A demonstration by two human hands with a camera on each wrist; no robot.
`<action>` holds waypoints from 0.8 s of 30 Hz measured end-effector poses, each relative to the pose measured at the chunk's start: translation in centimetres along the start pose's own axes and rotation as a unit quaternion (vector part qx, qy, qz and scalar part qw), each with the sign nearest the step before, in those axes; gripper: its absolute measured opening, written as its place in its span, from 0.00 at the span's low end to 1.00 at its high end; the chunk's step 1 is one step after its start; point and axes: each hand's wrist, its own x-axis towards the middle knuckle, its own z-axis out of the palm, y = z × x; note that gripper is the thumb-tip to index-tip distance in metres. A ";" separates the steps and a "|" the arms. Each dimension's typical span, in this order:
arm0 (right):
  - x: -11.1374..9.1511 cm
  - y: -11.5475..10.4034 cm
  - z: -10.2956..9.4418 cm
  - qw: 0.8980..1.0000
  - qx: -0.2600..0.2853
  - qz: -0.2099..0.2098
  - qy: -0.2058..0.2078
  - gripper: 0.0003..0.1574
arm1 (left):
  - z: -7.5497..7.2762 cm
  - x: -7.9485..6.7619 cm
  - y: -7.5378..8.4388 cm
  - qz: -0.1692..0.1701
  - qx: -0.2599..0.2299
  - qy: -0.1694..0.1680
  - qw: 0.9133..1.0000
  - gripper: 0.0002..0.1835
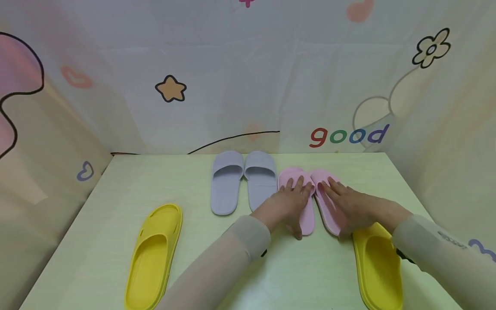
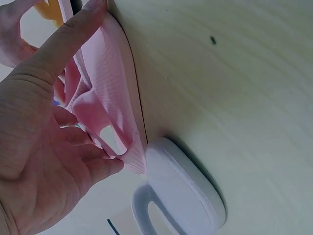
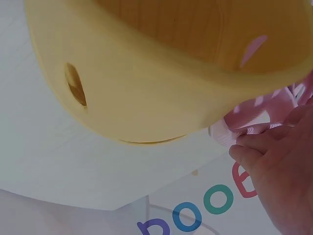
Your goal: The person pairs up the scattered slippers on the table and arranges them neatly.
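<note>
Two pink slippers lie side by side right of the middle of the table in the head view. My left hand (image 1: pixel 287 205) rests on the left pink slipper (image 1: pixel 308 218), fingers spread over its strap and thumb along the sole's edge by the heel. On the right pink slipper (image 1: pixel 327 210) lies my right hand (image 1: pixel 353 208), its fingers stretched across the strap and its thumb near the heel. The left wrist view shows the thumb extended on the pink sole (image 2: pixel 115 63). In the right wrist view, a yellow slipper hides much of the pink pair.
Left of the pink pair stand two lavender slippers (image 1: pixel 226 196) at the table's back edge. One yellow slipper (image 1: pixel 165 217) lies at the left, another yellow slipper (image 1: pixel 377 275) under my right wrist. A printed curtain (image 1: pixel 232 86) hangs behind the table (image 1: pixel 193 254).
</note>
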 end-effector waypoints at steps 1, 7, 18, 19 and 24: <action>0.1 0.0 0.0 1.000 0.000 0.000 0.001 0.91 | 0.0 0.1 0.0 -0.001 0.001 0.000 1.000 0.82; 0.5 0.2 0.0 1.000 -0.006 0.004 0.007 0.92 | -0.2 0.5 -0.2 -0.007 0.007 0.004 1.000 0.82; 1.3 0.5 -0.4 1.000 -0.019 0.007 -0.006 0.94 | -0.9 0.5 -0.2 -0.017 0.006 0.004 1.000 0.80; 1.4 0.6 -0.4 1.000 -0.017 0.006 -0.008 0.94 | -0.9 0.5 -0.2 -0.018 0.007 0.004 1.000 0.80; 1.8 0.7 -0.6 1.000 -0.017 0.005 -0.015 0.93 | -1.0 0.6 -0.2 -0.021 0.016 0.002 1.000 0.80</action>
